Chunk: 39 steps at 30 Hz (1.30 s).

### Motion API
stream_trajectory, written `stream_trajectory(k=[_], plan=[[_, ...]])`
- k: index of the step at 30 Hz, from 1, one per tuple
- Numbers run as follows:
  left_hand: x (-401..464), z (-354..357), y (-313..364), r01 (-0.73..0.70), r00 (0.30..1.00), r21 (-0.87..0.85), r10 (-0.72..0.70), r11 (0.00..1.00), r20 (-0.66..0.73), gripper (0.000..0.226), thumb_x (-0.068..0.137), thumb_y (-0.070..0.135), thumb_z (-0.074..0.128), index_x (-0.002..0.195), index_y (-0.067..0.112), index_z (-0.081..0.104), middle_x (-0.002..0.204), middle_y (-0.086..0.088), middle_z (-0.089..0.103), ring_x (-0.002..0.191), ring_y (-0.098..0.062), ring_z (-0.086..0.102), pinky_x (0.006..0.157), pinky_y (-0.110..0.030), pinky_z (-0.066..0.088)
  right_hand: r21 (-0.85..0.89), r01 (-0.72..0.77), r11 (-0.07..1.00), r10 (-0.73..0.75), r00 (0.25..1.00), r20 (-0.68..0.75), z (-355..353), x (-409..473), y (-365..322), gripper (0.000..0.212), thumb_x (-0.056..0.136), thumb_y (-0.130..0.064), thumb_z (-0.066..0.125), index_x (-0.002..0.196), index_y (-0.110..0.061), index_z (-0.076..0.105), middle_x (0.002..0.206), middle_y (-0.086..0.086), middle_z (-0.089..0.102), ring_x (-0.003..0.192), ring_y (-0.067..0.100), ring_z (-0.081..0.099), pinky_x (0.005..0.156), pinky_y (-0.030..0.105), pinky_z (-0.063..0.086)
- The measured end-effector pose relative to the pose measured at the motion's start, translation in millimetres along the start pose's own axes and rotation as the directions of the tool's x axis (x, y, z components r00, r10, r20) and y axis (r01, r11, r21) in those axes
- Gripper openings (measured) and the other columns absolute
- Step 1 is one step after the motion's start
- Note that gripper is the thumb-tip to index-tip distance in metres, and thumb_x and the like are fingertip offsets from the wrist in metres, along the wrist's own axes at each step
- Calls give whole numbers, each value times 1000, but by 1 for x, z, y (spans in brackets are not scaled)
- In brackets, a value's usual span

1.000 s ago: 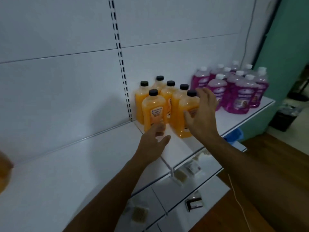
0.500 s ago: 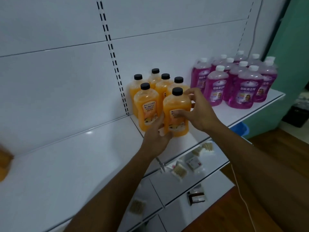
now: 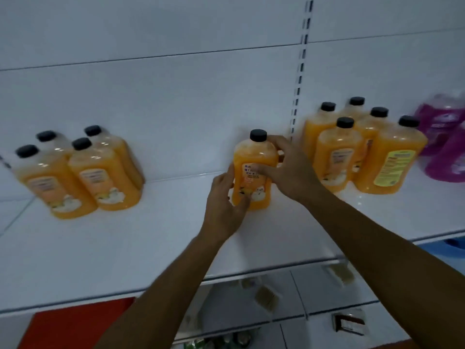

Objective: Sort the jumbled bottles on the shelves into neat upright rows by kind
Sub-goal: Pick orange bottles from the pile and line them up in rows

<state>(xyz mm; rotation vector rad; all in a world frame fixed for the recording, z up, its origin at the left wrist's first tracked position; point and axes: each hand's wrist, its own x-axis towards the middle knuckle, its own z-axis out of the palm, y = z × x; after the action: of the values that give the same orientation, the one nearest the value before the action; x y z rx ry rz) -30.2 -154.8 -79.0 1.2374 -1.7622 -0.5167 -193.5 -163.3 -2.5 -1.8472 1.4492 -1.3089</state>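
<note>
Gripping one orange bottle upright, both hands curl round it. The left hand holds low, the right hand high.

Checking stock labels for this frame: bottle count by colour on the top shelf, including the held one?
Orange-liquid plastic bottles with black caps: 10. That is 4 in the left cluster, 5 in the right cluster, 1 gripped by both hands.
Purple plastic bottles: at least 2, blurred and cut off at the frame edge.
Total: at least 12.
</note>
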Motion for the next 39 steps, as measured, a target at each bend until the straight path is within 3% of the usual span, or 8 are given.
stream_trajectory(k=[4, 8, 14, 18, 23, 27, 31, 39], plan=[[-2, -59, -25, 32, 995, -13, -33, 999, -97, 60, 90, 22, 66, 134, 43, 30, 115, 28, 47, 102, 24, 45, 81, 3, 36, -5, 47, 999, -47, 996, 80, 68, 25, -25, 60, 76, -25, 80, 128, -30, 52, 106, -16, 55, 86, -1, 54, 69, 5, 37], [0, -101, -53, 57, 987, -66, -66, 996, -146, 69, 90, 6, 64, 129, 46, 25, 108, 32, 46, 99, 29, 45, 76, 4, 37, 27, 80, 996, -83, 989, 125, 126, 50, -46, 65, 74, -27, 81, 130, -30, 48, 109, -14, 55, 93, 6, 55, 74, 13, 43], [3, -135, -80, 101, 977, -149, -126, 984, -170, 63, 93, 11, 60, 145, 25, 27, 127, 19, 49, 110, 15, 49, 91, -8, 43, 74, 89, 993, -100, 981, 164, 187, 79, -65, 60, 72, -30, 83, 122, -32, 50, 108, -12, 59, 92, -2, 56, 76, 17, 48], [0, -142, -90, 152, 973, -50, -158, 987, -169, 78, 90, 12, 64, 143, 40, 14, 138, 13, 42, 114, 21, 39, 94, 2, 31, 54, 137, 989, -144, 977, 155, 213, 86, -69, 58, 72, -30, 82, 123, -26, 53, 112, -6, 61, 96, 5, 57, 84, 20, 47], [5, -148, -98, 197, 973, 41, -190, 980, -135, 78, 90, 18, 65, 152, 22, 18, 155, 3, 32, 139, -14, 33, 112, -26, 31, -91, 213, 973, -200, 971, 130, 230, 93, -70, 69, 71, -25, 82, 132, -15, 50, 125, 9, 42, 105, 9, 42, 82, -1, 32], [8, -154, -101, 193, 978, 44, -188, 980, -88, 77, 90, 14, 63, 145, 37, 16, 154, 4, 31, 139, -14, 33, 109, -22, 30, -141, 236, 961, -216, 966, 141, 232, 97, -69, 70, 73, -27, 80, 134, -15, 48, 124, 11, 41, 102, 12, 43, 87, 17, 36], [6, -153, -99, 288, 954, 43, -283, 957, -96, 68, 93, 16, 60, 151, 18, 25, 155, -3, 32, 140, -20, 34, 113, -32, 33, -236, 251, 939, -226, 965, 131, 234, 94, -65, 66, 80, -31, 72, 138, -24, 42, 126, 6, 39, 110, 20, 50, 83, 35, 44], [13, -106, -80, 323, 946, 68, -322, 944, -35, 58, 92, 27, 63, 145, 23, 39, 146, 6, 46, 129, -16, 49, 106, -35, 44, -261, 213, 942, -172, 970, 173, 183, 76, -37, 80, 85, -32, 71, 150, -23, 26, 142, 7, 38, 126, 23, 44, 97, 46, 48]])
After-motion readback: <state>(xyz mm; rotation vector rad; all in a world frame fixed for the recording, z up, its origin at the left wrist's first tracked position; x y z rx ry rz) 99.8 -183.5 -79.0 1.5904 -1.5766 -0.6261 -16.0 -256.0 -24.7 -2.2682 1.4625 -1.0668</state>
